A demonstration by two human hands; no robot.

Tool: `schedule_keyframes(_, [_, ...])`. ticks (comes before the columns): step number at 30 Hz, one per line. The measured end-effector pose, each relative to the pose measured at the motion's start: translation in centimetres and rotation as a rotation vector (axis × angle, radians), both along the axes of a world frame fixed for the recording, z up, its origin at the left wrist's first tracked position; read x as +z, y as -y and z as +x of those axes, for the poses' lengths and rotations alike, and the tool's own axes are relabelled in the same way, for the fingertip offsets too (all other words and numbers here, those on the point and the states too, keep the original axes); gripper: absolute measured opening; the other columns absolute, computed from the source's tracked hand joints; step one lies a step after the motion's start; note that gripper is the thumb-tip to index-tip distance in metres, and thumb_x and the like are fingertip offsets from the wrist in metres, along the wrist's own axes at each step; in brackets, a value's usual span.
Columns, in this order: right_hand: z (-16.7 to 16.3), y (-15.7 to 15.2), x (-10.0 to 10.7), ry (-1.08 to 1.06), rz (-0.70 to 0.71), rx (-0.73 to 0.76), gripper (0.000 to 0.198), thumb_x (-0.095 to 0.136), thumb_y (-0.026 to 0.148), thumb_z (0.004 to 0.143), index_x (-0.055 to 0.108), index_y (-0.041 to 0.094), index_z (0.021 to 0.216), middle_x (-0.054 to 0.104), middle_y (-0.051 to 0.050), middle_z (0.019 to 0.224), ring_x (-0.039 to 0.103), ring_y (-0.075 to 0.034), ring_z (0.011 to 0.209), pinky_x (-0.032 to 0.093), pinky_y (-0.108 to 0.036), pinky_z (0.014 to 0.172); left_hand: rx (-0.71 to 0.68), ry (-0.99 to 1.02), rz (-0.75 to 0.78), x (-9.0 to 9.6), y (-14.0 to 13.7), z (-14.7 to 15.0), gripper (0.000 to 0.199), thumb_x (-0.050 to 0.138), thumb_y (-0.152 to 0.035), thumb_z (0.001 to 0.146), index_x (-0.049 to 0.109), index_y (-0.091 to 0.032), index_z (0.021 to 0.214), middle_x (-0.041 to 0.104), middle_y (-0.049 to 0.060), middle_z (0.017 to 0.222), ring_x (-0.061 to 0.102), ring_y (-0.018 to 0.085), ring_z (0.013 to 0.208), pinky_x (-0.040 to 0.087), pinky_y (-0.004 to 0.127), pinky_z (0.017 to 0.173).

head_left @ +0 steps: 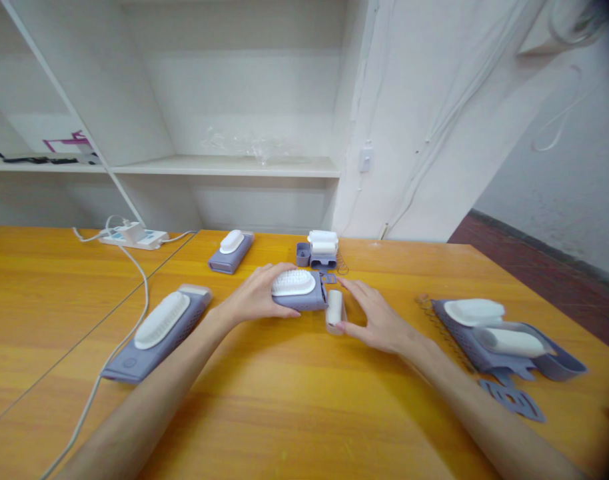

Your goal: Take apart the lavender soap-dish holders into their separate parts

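1. The left hand (257, 293) is closed around a grey-purple brush unit (298, 300), thumb on its near side and fingers over the far side, white bristles facing up.
2. The right hand (377, 315) is spread wide, its thumb at the near end of a white roller (335, 307) and forefinger past the far end; blur leaves it unclear whether the thumb presses on it.
3. The roller stands between both hands, just beside the unit's right end.
4. Beyond the left hand, another brush unit (232, 251) lies on the tabletop (284, 413).
5. Left of the left forearm lies a larger-looking brush unit (157, 337), beside a white cable (143, 303).
6. Right of the right hand sits an opened unit (477, 343) with a roller.
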State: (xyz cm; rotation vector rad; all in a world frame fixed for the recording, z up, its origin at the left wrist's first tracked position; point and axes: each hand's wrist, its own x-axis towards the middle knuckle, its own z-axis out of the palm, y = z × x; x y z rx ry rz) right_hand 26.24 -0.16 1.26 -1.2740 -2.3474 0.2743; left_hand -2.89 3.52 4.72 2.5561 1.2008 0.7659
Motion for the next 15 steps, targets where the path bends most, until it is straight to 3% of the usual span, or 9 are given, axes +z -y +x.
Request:
schedule_keyframes(4, [-0.9,0.9,-0.4,0.012,0.068,0.047,0.076,0.061,0.045,0.080,0.025,0.023,0.143,0.041,-0.010,0.139,0.038,-0.025,0.127,0.032,-0.043,0.106,0.025,-0.005,-0.015,-1.0,-0.5,-0.6,0.085,0.076,-0.058,0.056,0.045,-0.024,0.128,0.056,0.007,0.124,0.054,0.029,0.110,0.040,0.041,0.096])
schedule_keyframes(7, [-0.4,0.8,-1.0,0.018,0.100,0.000,0.068,0.059,0.040,0.081,0.030,0.023,0.140,0.044,-0.009,0.136,0.041,-0.025,0.124,0.034,-0.043,0.105,0.018,-0.041,-0.041,-2.0,-0.7,-0.7,0.089,0.075,-0.062,0.054,0.045,-0.023,0.129,0.057,0.009,0.124,0.053,0.030,0.110,0.039,0.043,0.096])
schedule_keyframes(12, [1.3,0.1,-2.0,0.035,0.118,-0.066,0.072,0.053,0.032,0.081,0.021,0.019,0.144,0.040,-0.011,0.140,0.038,-0.026,0.127,0.031,-0.045,0.106,-0.015,-0.011,-0.045,-2.9,-0.7,-0.1,0.090,0.074,-0.065,0.054,0.044,-0.024,0.128,0.056,0.009,0.125,0.052,0.030,0.113,0.040,0.042,0.097])
schedule_keyframes(15, [1.6,0.1,-2.2,0.062,0.117,-0.059,0.070,0.053,0.027,0.078,0.026,0.019,0.142,0.039,-0.011,0.141,0.036,-0.026,0.129,0.025,-0.048,0.109,-0.042,0.052,0.007,-3.1,-0.9,0.3,0.086,0.074,-0.062,0.056,0.044,-0.023,0.127,0.055,0.009,0.125,0.051,0.028,0.115,0.040,0.041,0.098])
